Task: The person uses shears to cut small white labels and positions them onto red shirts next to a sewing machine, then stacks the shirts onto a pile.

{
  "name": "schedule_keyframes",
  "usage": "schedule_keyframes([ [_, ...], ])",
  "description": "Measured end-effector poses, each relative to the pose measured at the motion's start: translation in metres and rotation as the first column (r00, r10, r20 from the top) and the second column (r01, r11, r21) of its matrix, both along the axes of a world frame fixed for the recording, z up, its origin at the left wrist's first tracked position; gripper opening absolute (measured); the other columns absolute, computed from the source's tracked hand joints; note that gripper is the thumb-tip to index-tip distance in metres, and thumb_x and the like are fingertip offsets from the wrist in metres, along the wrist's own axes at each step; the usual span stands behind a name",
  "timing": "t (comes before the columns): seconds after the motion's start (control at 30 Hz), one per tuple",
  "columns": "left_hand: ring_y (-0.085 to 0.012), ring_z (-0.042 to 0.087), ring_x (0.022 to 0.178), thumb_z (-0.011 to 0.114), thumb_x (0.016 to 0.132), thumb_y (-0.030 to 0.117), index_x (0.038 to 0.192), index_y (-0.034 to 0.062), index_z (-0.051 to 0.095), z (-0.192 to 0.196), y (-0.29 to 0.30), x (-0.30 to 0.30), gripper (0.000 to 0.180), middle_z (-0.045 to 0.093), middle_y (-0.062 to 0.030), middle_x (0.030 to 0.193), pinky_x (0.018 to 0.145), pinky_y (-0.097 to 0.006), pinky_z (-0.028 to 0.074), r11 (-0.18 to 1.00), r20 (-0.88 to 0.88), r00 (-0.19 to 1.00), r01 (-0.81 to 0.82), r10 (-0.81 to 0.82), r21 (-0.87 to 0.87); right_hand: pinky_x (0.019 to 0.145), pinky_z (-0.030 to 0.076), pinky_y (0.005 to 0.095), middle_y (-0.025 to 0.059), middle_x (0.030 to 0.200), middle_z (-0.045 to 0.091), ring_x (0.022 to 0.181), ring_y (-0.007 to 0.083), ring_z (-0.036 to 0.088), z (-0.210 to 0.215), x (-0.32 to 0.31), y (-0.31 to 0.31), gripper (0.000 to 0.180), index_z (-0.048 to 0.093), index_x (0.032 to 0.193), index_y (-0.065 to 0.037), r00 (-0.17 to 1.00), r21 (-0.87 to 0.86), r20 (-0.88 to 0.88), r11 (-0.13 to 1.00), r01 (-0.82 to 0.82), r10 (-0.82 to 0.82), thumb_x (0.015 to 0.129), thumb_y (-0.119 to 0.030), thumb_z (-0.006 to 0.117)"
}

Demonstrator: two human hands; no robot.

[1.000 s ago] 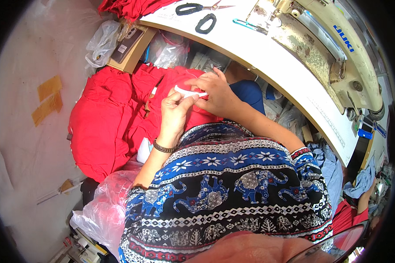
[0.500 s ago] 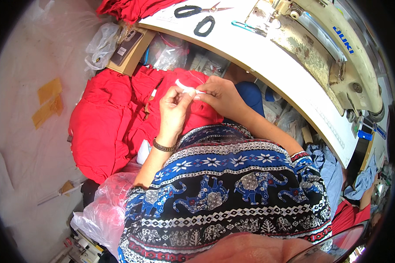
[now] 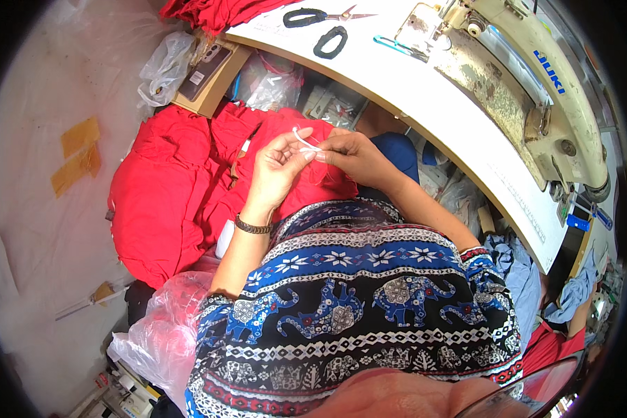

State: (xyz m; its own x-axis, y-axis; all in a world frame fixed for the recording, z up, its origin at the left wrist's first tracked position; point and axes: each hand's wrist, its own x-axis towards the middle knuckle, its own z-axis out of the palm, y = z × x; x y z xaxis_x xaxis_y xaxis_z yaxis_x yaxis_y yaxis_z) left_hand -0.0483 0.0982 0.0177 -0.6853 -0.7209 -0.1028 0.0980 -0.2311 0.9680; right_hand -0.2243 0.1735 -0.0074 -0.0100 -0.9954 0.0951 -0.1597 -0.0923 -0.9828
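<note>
A narrow white strip (image 3: 302,139), perhaps cloth tape or elastic, is held between my two hands above red fabric (image 3: 164,188). My left hand (image 3: 275,164) is closed, its thumb and fingertips pinching the strip. Pressed close beside it, my right hand (image 3: 355,157) pinches the strip's lower end between thumb and fingers. One end sticks up past my left fingertips. Both pairs of fingertips nearly touch, hiding part of the strip. The red fabric lies heaped over my lap and to the left.
A white table (image 3: 467,122) curves along the right, bearing black-handled scissors (image 3: 329,43), a small teal-handled tool (image 3: 397,46) and a sewing machine (image 3: 568,115). A cardboard box (image 3: 219,90) stands at its far left end. Clear plastic bags (image 3: 164,334) lie lower left.
The white strip looks thinner and straighter, its free end now pointing up. My left fingers have shifted and loosened slightly around it. My right hand has moved very little.
</note>
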Motion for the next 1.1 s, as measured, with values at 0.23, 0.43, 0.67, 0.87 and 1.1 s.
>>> schedule_keyframes([
  [0.23, -0.0114, 0.064, 0.086, 0.066, 0.085, -0.002, 0.116, -0.0025, 0.060, -0.004, 0.001, 0.000, 0.031, 0.067, -0.0066, 0.094, 0.081, -0.022, 0.051, 0.997, -0.003, 0.997, -0.071, 0.071, -0.003, 0.066, 0.040, 0.0308, 0.0085, 0.074, 0.055, 0.072, 0.0181, 0.050, 0.002, 0.000, 0.001, 0.020, 0.071, 0.093, -0.003, 0.999, -0.014, -0.047, 1.000, -0.019, 0.018, 0.087, -0.021, 0.065],
  [0.43, -0.0125, 0.065, 0.085, 0.066, 0.085, -0.002, 0.101, -0.0020, 0.066, -0.012, -0.002, -0.002, 0.016, 0.069, -0.0075, 0.094, 0.080, -0.024, 0.051, 0.996, -0.091, 0.993, -0.070, 0.075, 0.053, 0.069, 0.043, 0.0305, 0.0101, 0.076, 0.060, 0.076, 0.0193, 0.056, -0.004, 0.003, 0.000, 0.019, 0.070, 0.090, -0.002, 0.999, -0.080, -0.006, 0.995, 0.052, -0.053, 0.087, -0.021, 0.064],
  [0.67, -0.0115, 0.064, 0.082, 0.065, 0.085, -0.002, 0.096, 0.0002, 0.065, -0.009, -0.009, -0.016, 0.011, 0.068, -0.0051, 0.089, 0.076, -0.024, 0.051, 0.984, 0.117, 0.990, -0.054, 0.075, -0.170, 0.069, 0.047, 0.0307, 0.0111, 0.081, 0.065, 0.074, 0.0178, 0.061, -0.013, 0.003, 0.004, 0.020, 0.068, 0.088, -0.002, 0.991, 0.001, 0.029, 0.992, 0.129, -0.129, 0.088, -0.022, 0.064],
  [0.87, -0.0055, 0.056, 0.075, 0.067, 0.084, 0.000, 0.109, 0.0009, 0.059, 0.006, -0.040, -0.044, 0.027, 0.061, 0.0009, 0.082, 0.068, -0.020, 0.047, 0.938, 0.259, 0.946, 0.257, -0.195, -0.232, 0.071, 0.047, 0.0275, 0.0073, 0.080, 0.066, 0.078, 0.0125, 0.060, -0.022, -0.001, 0.005, 0.021, 0.068, 0.092, 0.000, 0.949, 0.034, 0.209, 0.972, 0.234, -0.236, 0.091, -0.020, 0.061],
  [1.1, -0.0406, 0.054, 0.108, 0.068, 0.078, 0.018, 0.119, -0.0014, 0.055, 0.048, -0.136, -0.134, 0.047, 0.058, -0.0255, 0.114, 0.093, -0.045, 0.044, 0.185, 0.297, 0.894, 0.247, 0.335, -0.951, 0.075, 0.048, 0.0232, 0.0033, 0.092, 0.068, 0.081, 0.0085, 0.059, -0.030, -0.013, 0.007, 0.021, 0.068, 0.100, 0.002, 0.808, 0.284, 0.490, 0.937, 0.206, -0.326, 0.092, -0.016, 0.060],
])
